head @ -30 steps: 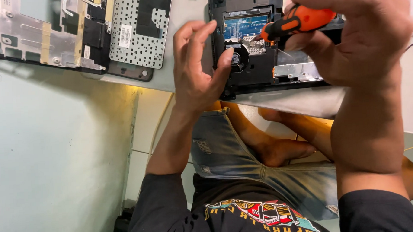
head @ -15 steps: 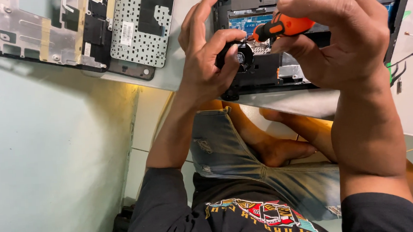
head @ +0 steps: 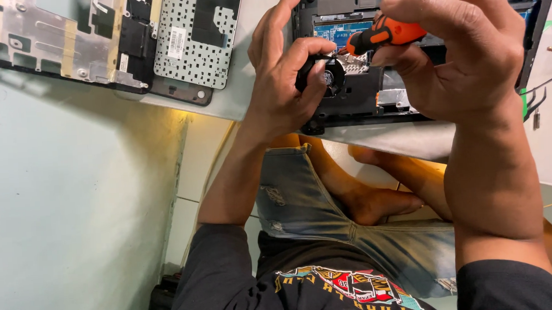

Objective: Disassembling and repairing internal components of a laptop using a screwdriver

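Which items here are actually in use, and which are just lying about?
In use:
- left hand gripping the small black fan
- right hand holding the orange screwdriver
- opened laptop base under both hands

Lying about:
- keyboard panel, underside up
- metal-backed cover panel
- loose cables at right

A small white rectangular label (head: 176, 43) with dark bar-like printing sits on the perforated grey back of the detached keyboard panel (head: 196, 37), well to the left of the left hand's fingers (head: 269, 34). A tiny round label (head: 327, 78), pale on the dark hub of the small black fan (head: 322, 77), lies just beside the left thumb tip and below the right hand's fingers (head: 443, 8). No packages, signs or screens appear.
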